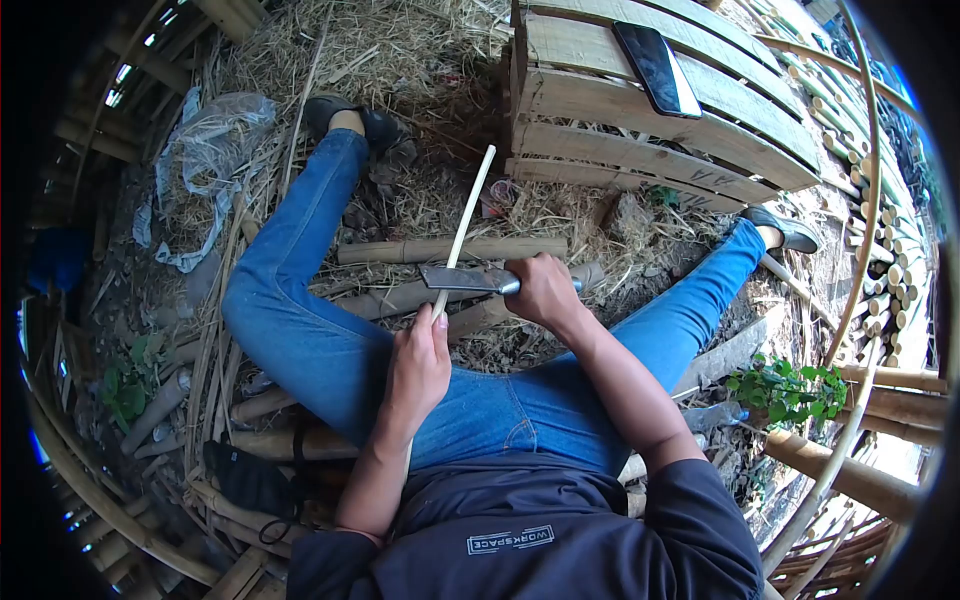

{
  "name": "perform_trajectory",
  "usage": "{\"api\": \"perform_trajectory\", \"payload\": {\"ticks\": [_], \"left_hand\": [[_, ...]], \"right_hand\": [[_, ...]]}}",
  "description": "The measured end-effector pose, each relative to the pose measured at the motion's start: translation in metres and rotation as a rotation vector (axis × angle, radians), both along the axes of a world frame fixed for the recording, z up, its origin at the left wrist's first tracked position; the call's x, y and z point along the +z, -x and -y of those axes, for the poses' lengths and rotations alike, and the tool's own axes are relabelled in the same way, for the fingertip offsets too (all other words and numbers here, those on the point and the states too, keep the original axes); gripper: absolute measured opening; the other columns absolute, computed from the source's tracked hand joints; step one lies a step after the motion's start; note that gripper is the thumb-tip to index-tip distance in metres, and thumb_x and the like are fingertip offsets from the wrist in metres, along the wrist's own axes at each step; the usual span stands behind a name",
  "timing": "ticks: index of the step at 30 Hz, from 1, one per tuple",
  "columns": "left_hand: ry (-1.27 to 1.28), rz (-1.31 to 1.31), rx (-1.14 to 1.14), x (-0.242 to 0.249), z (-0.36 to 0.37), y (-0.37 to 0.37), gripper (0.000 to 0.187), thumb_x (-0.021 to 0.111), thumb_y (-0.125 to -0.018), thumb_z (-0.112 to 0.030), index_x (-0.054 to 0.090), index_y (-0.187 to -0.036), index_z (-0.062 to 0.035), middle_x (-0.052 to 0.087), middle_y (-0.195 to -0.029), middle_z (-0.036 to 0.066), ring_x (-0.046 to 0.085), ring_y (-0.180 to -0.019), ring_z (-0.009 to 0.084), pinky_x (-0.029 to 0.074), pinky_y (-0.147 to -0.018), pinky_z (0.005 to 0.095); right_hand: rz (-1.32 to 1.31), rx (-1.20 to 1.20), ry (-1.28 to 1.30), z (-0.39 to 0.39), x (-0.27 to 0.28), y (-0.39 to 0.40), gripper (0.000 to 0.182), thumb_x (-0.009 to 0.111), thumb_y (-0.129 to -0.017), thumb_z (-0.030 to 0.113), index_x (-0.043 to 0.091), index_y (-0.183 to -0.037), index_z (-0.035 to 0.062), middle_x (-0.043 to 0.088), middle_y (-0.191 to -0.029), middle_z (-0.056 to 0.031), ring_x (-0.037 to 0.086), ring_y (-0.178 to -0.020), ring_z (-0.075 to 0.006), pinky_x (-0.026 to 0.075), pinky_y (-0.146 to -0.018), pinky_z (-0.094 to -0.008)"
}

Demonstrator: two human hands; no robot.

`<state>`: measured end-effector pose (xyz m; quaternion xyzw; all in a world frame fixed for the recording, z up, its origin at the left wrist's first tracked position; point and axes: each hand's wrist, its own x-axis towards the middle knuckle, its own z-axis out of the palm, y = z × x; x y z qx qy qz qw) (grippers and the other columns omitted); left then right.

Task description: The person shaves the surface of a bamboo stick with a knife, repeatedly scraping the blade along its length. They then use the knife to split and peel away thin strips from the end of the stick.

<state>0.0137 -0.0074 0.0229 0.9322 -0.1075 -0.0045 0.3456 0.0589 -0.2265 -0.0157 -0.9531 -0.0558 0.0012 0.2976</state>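
Note:
My left hand (pixel 420 367) is closed around the lower part of a long, pale bamboo strip (pixel 464 222). The strip slants up and away from me, its far end free in the air. In my right hand (pixel 545 290) is the handle of a broad-bladed knife (pixel 462 279). Its blade lies across the strip just beyond my left fingertips and points to the left. Both hands are over the gap between my spread legs in blue jeans (pixel 310 310). Below the knife, bamboo poles (pixel 450 250) lie on the straw-covered ground.
Ahead to the right stands a slatted wooden crate (pixel 600 150) with a phone (pixel 657 70) on top. A clear plastic bag (pixel 222 140) lies at the far left. Cut bamboo poles (pixel 885 270) are stacked at the right, near a leafy plant (pixel 790 390). Dry straw (pixel 400 45) covers the ground.

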Motion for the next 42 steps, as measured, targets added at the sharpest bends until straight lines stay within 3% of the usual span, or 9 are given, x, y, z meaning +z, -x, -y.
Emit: {"api": "perform_trajectory", "payload": {"ticks": [5,9,23,26,29,33,36,39,42], "left_hand": [[-0.008,-0.050,-0.008,0.005,0.000,0.002,0.030,0.049,-0.102,-0.023,0.056,-0.116,0.0028,0.064,-0.088,0.026,0.058,-0.081,0.0456,0.045,-0.074,0.0520],[0.026,-0.133,0.009,0.017,0.001,0.010,0.039,0.050,-0.102,-0.024,0.054,-0.123,0.0076,0.064,-0.089,0.028,0.058,-0.083,0.0458,0.046,-0.076,0.0510],[-0.014,-0.141,0.001,0.005,-0.006,0.006,0.037,0.049,-0.102,-0.024,0.054,-0.122,0.0068,0.063,-0.088,0.029,0.057,-0.085,0.0463,0.045,-0.076,0.0510],[0.000,-0.118,0.015,0.012,-0.006,0.016,0.035,0.049,-0.102,-0.024,0.054,-0.119,0.0061,0.063,-0.087,0.029,0.057,-0.084,0.0463,0.045,-0.075,0.0518],[-0.001,-0.111,0.006,0.013,-0.008,0.016,0.030,0.048,-0.101,-0.021,0.055,-0.112,0.0063,0.062,-0.082,0.029,0.058,-0.081,0.0478,0.044,-0.073,0.0541],[0.119,-0.228,-0.001,0.003,-0.008,0.004,0.025,0.049,-0.101,-0.020,0.053,-0.098,0.0045,0.061,-0.077,0.029,0.058,-0.077,0.0496,0.043,-0.067,0.0565],[0.081,-0.158,0.001,-0.002,-0.004,-0.004,0.022,0.047,-0.101,-0.017,0.056,-0.095,0.0024,0.063,-0.079,0.024,0.061,-0.077,0.0457,0.047,-0.066,0.0496],[0.116,-0.181,0.004,0.002,0.000,-0.013,0.022,0.047,-0.101,-0.016,0.057,-0.094,0.0015,0.063,-0.079,0.024,0.061,-0.077,0.0456,0.047,-0.067,0.0499],[0.136,-0.142,-0.020,-0.003,0.000,-0.018,0.025,0.046,-0.101,-0.021,0.053,-0.097,0.0024,0.062,-0.081,0.030,0.058,-0.080,0.0511,0.045,-0.069,0.0567]], "right_hand": [[-0.008,-0.007,0.031,0.003,0.001,-0.003,0.012,0.064,-0.065,0.012,0.068,-0.075,0.0059,0.065,-0.070,-0.0216,0.064,-0.071,-0.0421,0.052,-0.071,-0.0497],[0.038,-0.173,-0.021,0.016,-0.002,-0.014,0.014,0.063,-0.065,0.012,0.069,-0.076,0.0055,0.065,-0.070,-0.0223,0.065,-0.070,-0.0424,0.053,-0.072,-0.0499],[0.056,-0.166,0.080,0.018,-0.006,-0.020,0.015,0.060,-0.072,0.014,0.072,-0.077,0.0066,0.065,-0.071,-0.0230,0.065,-0.072,-0.0423,0.052,-0.071,-0.0502],[0.102,-0.464,-0.004,0.037,-0.019,-0.035,0.017,0.059,-0.079,0.016,0.071,-0.078,0.0029,0.065,-0.074,-0.0265,0.065,-0.072,-0.0445,0.052,-0.072,-0.0516],[0.062,-0.430,0.060,0.049,-0.014,-0.031,0.017,0.062,-0.077,0.016,0.071,-0.080,0.0025,0.065,-0.074,-0.0264,0.065,-0.073,-0.0442,0.053,-0.072,-0.0511],[0.032,-0.327,-0.057,0.019,0.002,-0.012,0.015,0.063,-0.073,0.016,0.071,-0.081,0.0060,0.066,-0.073,-0.0237,0.065,-0.073,-0.0426,0.053,-0.072,-0.0503],[0.058,-0.099,-0.082,0.003,0.004,-0.007,0.013,0.064,-0.071,0.016,0.070,-0.078,0.0065,0.065,-0.070,-0.0210,0.065,-0.071,-0.0410,0.053,-0.070,-0.0491],[-0.010,0.005,-0.015,-0.010,0.008,0.002,0.013,0.065,-0.070,0.016,0.071,-0.077,0.0072,0.066,-0.070,-0.0201,0.066,-0.070,-0.0402,0.054,-0.071,-0.0485],[-0.011,0.029,-0.033,-0.013,-0.005,0.005,0.013,0.065,-0.069,0.015,0.071,-0.077,0.0072,0.066,-0.070,-0.0208,0.066,-0.070,-0.0404,0.053,-0.072,-0.0490]]}}
